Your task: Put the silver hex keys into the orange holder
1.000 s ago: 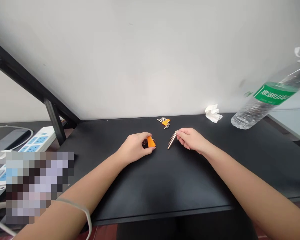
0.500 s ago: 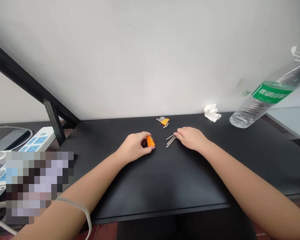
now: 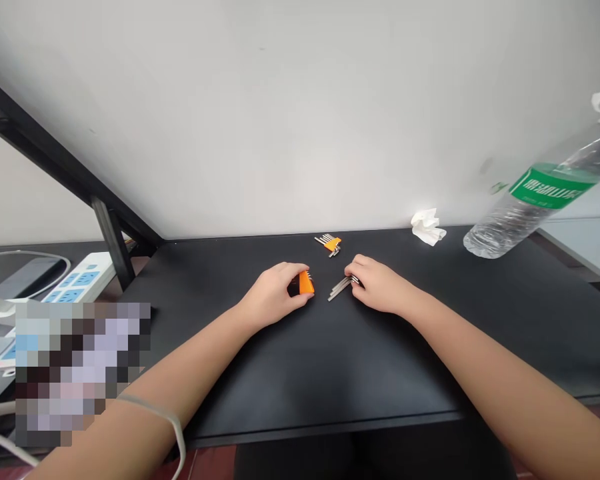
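Observation:
My left hand [image 3: 276, 293] is closed around an orange hex key holder [image 3: 307, 283], gripping it between thumb and fingers near the middle of the black table. Small metal ends show at the holder's far edge. To its right, my right hand [image 3: 380, 283] has its fingers and thumb around several loose grey hex keys [image 3: 340, 287]. Their long ends point left toward the holder, apart from it; their other ends are partly hidden by my fingers. Behind both hands lies a second orange holder [image 3: 333, 246] with several hex keys in it.
A crumpled white tissue [image 3: 427, 227] sits by the wall. At the right stands a large clear bottle [image 3: 523, 200] with a green label, appearing tilted. White power strips [image 3: 75, 287], cables and a blurred patch are at the left, beside a black metal frame [image 3: 113, 240].
My right hand's fingers have spread around the hex keys and gathered them closer together. My left hand keeps its grip on the orange holder, nearly in place.

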Action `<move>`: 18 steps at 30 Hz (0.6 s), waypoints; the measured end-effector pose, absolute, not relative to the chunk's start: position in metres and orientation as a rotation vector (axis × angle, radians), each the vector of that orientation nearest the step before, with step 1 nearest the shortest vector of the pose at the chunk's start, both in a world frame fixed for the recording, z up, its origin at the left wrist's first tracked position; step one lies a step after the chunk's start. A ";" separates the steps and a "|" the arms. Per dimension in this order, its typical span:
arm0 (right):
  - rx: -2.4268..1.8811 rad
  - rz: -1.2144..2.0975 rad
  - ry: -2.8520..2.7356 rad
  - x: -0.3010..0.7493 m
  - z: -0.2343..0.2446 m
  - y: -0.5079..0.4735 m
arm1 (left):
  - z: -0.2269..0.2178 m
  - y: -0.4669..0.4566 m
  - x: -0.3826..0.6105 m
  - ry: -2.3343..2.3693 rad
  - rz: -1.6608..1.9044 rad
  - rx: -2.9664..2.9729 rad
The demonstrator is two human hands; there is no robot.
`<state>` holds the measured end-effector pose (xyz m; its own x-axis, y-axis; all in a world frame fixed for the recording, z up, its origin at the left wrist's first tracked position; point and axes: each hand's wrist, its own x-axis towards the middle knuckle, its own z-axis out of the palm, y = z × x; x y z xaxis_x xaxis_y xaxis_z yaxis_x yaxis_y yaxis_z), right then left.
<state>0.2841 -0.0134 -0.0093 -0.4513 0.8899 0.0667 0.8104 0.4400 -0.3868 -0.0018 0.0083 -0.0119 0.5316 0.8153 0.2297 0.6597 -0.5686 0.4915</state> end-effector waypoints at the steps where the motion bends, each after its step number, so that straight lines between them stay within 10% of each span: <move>1: -1.481 0.432 -2.432 0.281 -0.008 -0.017 | -0.013 0.007 -0.001 1.202 0.650 2.439; 18: -1.119 1.221 -2.087 0.259 0.008 -0.029 | -0.006 -0.012 0.014 0.692 0.700 2.722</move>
<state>0.2593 -0.0295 0.0083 -0.5551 0.8317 -0.0034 0.4107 0.2706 -0.8707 0.0142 -0.0120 -0.0057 0.7723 0.5016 0.3897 0.3835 -0.8573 0.3434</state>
